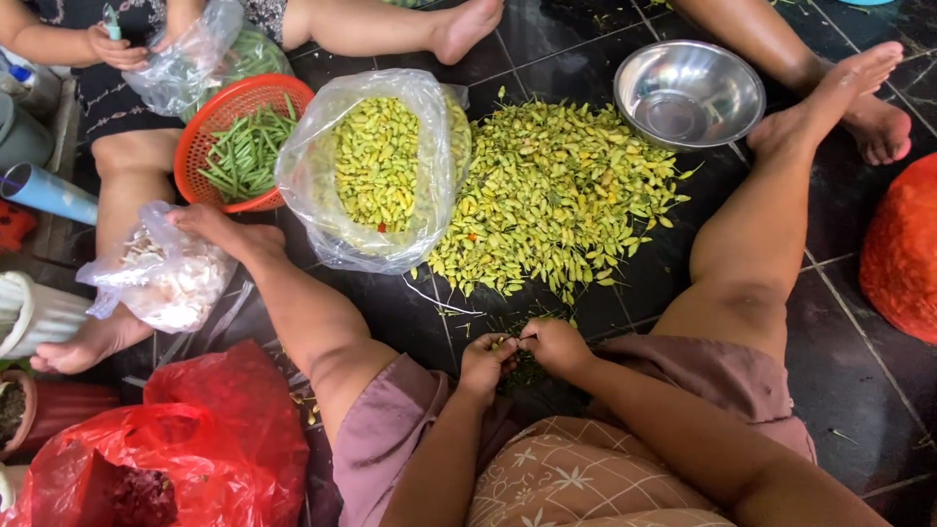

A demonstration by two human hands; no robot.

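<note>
Chili (505, 343), small and yellow-green, sits pinched between your left hand (485, 363) and right hand (554, 344), fingertips of both closed on it, just above your lap. Loose chili pile (556, 195) lies ahead on dark tiles; steel bowl (689, 93) beyond.

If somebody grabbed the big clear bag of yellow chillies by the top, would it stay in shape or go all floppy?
Probably floppy: the clear bag is thin, crinkled plastic that slumps on the floor. It looks stuffed with chillies, so likely heavy for such thin plastic. Its mouth gapes open, so some might spill if it tips.
</note>
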